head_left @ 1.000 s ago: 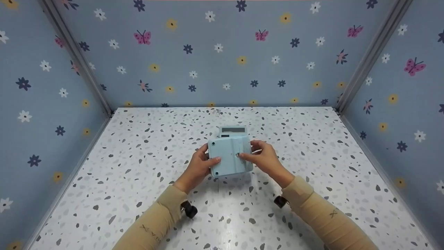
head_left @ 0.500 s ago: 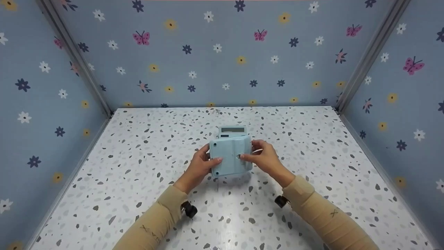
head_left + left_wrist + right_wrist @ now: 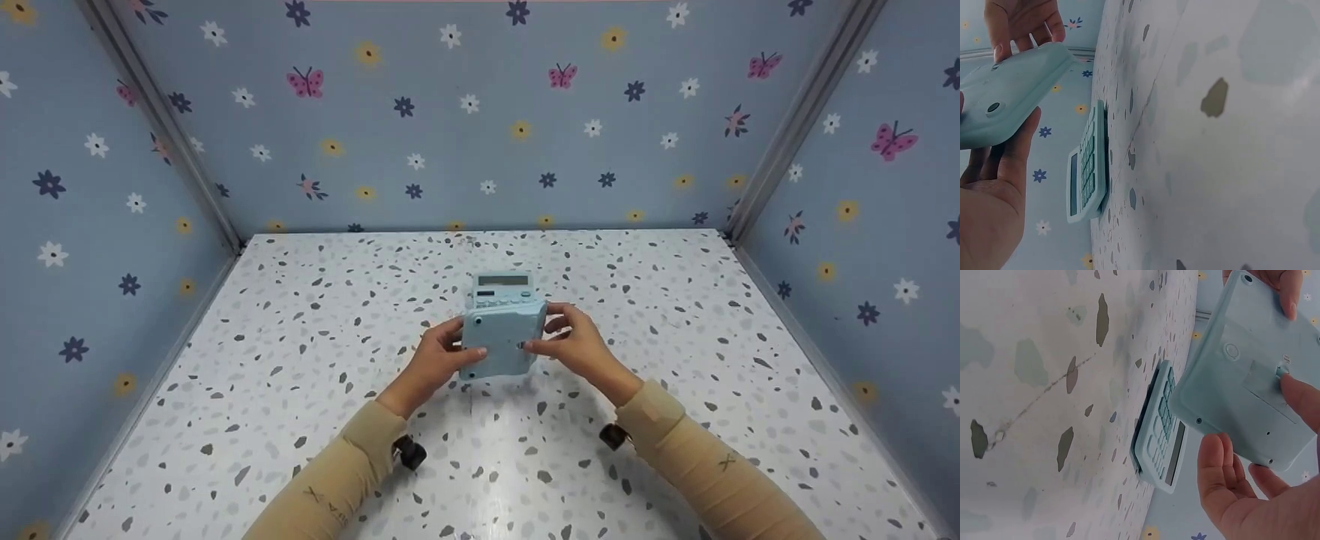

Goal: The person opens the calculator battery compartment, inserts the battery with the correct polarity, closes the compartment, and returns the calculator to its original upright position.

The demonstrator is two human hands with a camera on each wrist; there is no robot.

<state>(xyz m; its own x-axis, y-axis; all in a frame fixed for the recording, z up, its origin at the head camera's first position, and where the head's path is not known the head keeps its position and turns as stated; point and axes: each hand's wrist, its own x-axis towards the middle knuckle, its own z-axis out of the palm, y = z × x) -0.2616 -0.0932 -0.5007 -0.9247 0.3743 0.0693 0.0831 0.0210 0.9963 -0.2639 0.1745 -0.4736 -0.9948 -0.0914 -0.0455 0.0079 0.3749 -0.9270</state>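
Note:
A light-blue calculator-like device (image 3: 499, 345) is held above the table with its back toward me. Small dark feet mark the corners of that back, and a battery cover (image 3: 1266, 391) shows in the right wrist view. My left hand (image 3: 435, 358) grips one side, thumb on the back and fingers beneath. On the opposite side my right hand (image 3: 581, 346) holds the edge, its thumb pressed at the battery cover's latch. Behind the device lies a matching light-blue calculator (image 3: 504, 282), screen and keys up, its lower part hidden in the head view.
The white speckled tabletop (image 3: 337, 300) spreads out around both hands. Blue flowered panels (image 3: 465, 112) enclose it at the back and on both sides. Black wrist cameras (image 3: 411, 452) hang under the sleeves.
The held device has tilted, and its left edge has shifted slightly right. More of the lying calculator's top keys now show. Both hands keep their hold; the right thumb stays at the latch.

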